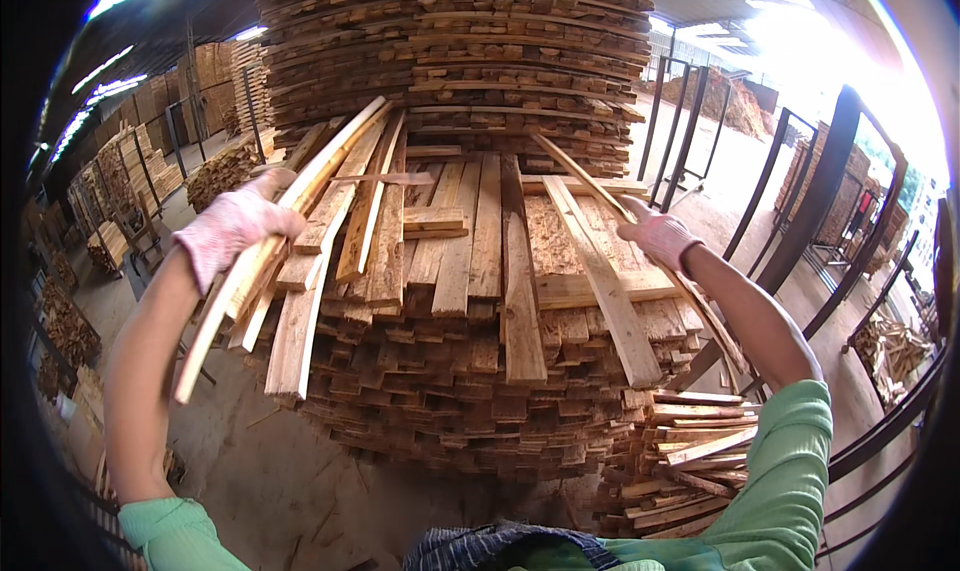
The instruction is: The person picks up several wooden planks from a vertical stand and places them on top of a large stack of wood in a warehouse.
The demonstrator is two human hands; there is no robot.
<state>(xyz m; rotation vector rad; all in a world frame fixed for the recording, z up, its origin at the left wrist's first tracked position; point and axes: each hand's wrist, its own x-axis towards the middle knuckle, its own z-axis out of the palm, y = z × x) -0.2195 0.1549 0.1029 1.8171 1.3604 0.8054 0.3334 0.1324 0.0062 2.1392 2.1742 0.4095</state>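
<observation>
My left hand (238,221), in a pale pink work glove, is closed round a long wooden board (300,196) at the left side of the stack. The board slants from the far middle towards me, with other boards close against it. On the right, my gloved right hand (660,235) grips a thin wooden strip (580,173), which runs from the far end of the stack down past my wrist. Between my hands, loose planks (522,311) of varied widths lie side by side and crosswise on a layered wood stack (450,391). My palms and some fingertips are hidden.
Behind the planks rises a tall wall of stacked boards (450,51). Offcut strips (690,461) are piled low at the right, near my sleeve. Dark metal frames (820,201) stand on the right; more timber piles (115,181) line the left. Concrete floor (330,501) shows below.
</observation>
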